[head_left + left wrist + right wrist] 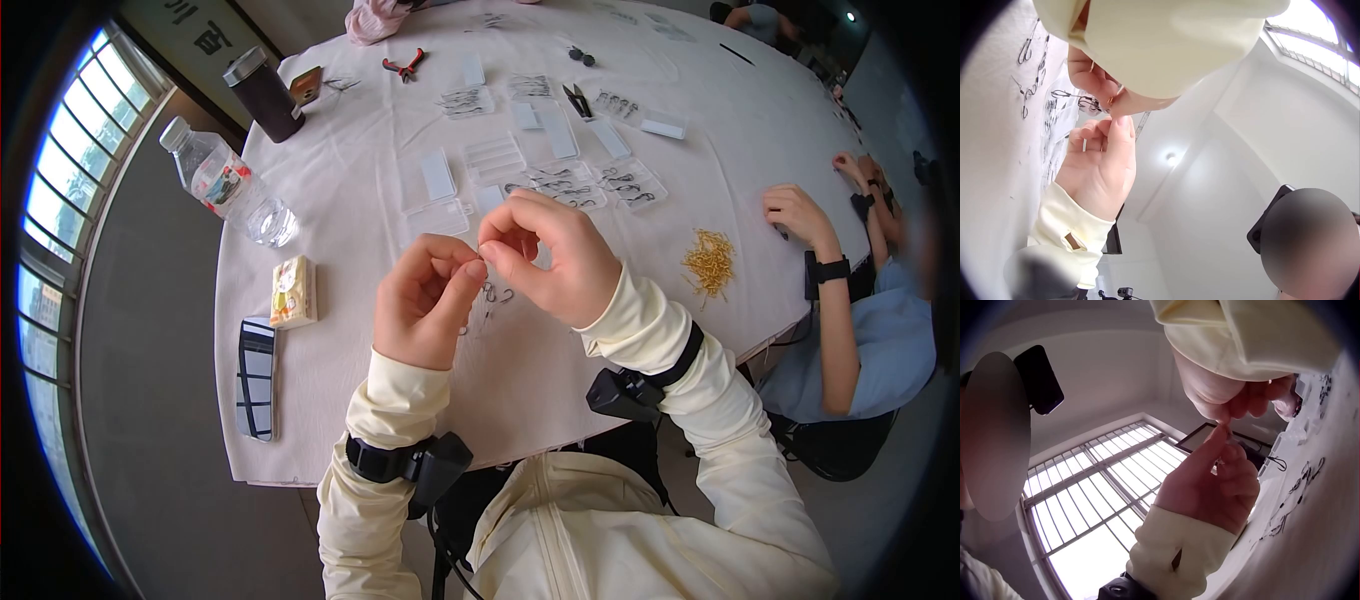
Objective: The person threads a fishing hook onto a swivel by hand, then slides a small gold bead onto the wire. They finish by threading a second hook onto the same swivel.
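In the head view my left hand (425, 300) and right hand (560, 250) meet at their fingertips over the table, thumbs and forefingers pinched together. A tiny gold-coloured piece (1111, 100) glints where the fingertips meet in the left wrist view. My fingers cover most of it, and I cannot tell its exact kind. Beside the fingertips in that view shows a dark fishing hook (1085, 102). Several more dark fishing hooks (490, 293) lie on the cloth just under my hands. Off to the right is a heap of small gold metal pieces (710, 262).
Beyond my hands stand clear plastic boxes (495, 155) and hooks, with pliers (405, 66) farther back. Along the left are a water bottle (230, 185), a thermos (265, 95), a tissue pack (293, 292) and a phone (257, 380). Another person's hand (795, 212) rests at the right.
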Tool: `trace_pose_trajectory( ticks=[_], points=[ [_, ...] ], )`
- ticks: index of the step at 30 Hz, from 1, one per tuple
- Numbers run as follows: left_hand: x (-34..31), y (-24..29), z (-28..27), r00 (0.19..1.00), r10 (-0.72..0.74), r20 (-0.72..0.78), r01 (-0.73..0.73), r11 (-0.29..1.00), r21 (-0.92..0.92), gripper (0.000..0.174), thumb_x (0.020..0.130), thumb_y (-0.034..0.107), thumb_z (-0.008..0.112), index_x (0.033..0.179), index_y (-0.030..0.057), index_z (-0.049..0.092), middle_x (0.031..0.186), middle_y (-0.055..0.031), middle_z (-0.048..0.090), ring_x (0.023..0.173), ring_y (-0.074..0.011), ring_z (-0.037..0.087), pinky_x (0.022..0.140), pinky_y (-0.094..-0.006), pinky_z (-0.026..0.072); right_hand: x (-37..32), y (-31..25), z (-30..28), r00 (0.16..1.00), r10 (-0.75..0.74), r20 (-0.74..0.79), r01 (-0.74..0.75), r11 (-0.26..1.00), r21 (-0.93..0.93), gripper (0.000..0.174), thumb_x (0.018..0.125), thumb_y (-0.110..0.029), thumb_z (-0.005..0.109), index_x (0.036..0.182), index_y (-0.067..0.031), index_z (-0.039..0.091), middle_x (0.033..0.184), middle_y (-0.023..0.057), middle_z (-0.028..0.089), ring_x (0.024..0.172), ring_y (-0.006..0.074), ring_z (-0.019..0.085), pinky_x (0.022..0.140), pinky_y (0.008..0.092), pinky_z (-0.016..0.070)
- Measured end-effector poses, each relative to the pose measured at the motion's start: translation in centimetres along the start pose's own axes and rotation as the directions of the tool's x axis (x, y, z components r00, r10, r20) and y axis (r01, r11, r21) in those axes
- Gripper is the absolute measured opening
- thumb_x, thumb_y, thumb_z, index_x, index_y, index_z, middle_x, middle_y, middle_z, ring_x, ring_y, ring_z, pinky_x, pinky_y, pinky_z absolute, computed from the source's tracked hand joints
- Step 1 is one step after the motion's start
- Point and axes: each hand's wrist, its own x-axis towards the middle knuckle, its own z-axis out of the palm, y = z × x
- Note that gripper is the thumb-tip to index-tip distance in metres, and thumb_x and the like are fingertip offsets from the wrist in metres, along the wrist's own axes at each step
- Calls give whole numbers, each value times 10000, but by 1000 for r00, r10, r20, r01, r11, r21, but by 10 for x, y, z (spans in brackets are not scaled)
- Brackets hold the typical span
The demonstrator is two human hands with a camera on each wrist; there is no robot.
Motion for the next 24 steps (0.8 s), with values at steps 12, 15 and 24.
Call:
trace_pose_trajectory(
  ticks=[12,15,24],
  points=[
    [1,-2,-1,1000,3,-9,-4,997,-71,64,913,82,607,927,31,571,723,30,556,590,-27,448,517,-186,361,0,-4,-2,1000,15,-1,-15,1000,24,60,793,-45,625,850,-33,611,761,10,569,679,101,527,640,249,412],
    [1,-4,-2,1000,10,-8,-10,1000,-27,68,912,85,613,924,31,573,723,33,554,593,-23,447,512,-182,358,0,-3,-3,1000,8,-1,-8,1000,4,61,782,-39,630,843,-37,622,755,8,573,677,98,531,641,249,411],
    [1,-2,-1,1000,6,-13,-7,1000,-9,79,910,94,620,922,31,574,727,32,558,586,-21,443,509,-180,354,0,3,1,1000,-20,3,20,1000,3,70,786,-37,618,841,-34,575,752,12,569,658,103,531,619,247,415]
  ],
)
